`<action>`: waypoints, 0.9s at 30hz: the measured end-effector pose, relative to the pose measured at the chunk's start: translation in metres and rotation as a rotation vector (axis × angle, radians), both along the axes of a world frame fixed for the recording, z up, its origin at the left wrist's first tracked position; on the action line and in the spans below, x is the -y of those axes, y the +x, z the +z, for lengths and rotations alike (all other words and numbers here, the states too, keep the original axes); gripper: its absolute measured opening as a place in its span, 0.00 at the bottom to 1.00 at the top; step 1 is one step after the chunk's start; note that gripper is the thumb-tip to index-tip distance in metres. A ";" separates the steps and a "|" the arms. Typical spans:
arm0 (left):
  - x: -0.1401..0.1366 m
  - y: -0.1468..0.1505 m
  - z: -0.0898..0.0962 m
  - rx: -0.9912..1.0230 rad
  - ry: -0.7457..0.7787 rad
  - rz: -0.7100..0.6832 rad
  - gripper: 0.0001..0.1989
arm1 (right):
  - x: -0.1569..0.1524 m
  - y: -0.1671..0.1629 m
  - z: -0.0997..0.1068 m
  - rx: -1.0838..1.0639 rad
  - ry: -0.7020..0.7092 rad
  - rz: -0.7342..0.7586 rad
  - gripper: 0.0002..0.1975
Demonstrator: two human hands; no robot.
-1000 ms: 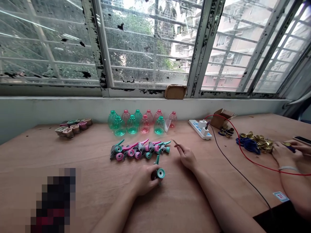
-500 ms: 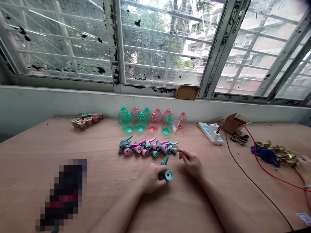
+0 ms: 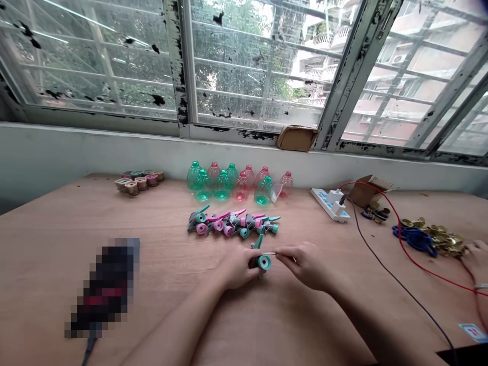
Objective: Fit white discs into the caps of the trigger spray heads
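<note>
My left hand is closed around a spray trigger head with a teal collar and teal lever, held just above the table. To its right, my right hand pinches the end of a thin pale tube. The tube's other end meets the spray head near my left fingers; whether it is attached I cannot tell. Right behind my hands lies a row of several spray trigger heads, grey with pink or teal collars and levers.
Several green and pink clear bottles stand along the wall. Small lidded tubs sit at the left. A power strip with cables lies at the right, near gold and blue parts and another person's hand. A pixelated dark object is front left.
My right hand has come from the right end of the row to the spray head in my left hand. The pale tube now shows between my hands. The view has tilted down slightly.
</note>
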State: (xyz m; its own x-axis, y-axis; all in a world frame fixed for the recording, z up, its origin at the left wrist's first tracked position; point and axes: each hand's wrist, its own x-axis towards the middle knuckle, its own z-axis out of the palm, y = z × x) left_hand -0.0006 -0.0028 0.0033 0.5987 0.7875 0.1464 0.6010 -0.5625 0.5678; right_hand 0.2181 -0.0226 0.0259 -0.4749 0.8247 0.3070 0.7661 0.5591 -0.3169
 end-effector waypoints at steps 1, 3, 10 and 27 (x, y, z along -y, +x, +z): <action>0.000 0.000 0.000 0.004 0.003 -0.001 0.12 | 0.003 0.000 0.002 0.075 0.001 -0.014 0.16; -0.001 0.000 0.000 0.013 0.010 -0.004 0.12 | 0.008 -0.001 0.006 0.185 0.008 -0.048 0.17; 0.000 -0.001 0.000 0.028 -0.019 -0.011 0.10 | 0.021 -0.011 0.015 0.445 0.034 -0.175 0.14; -0.004 -0.005 -0.005 0.067 0.014 -0.069 0.06 | 0.019 -0.036 0.035 0.571 -0.037 -0.163 0.11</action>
State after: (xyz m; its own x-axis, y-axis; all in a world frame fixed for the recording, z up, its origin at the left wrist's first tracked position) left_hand -0.0051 0.0016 -0.0019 0.6403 0.7420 0.1986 0.5215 -0.6098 0.5968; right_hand 0.1820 -0.0418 0.0606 -0.4230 0.9061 0.0105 0.8961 0.4165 0.1535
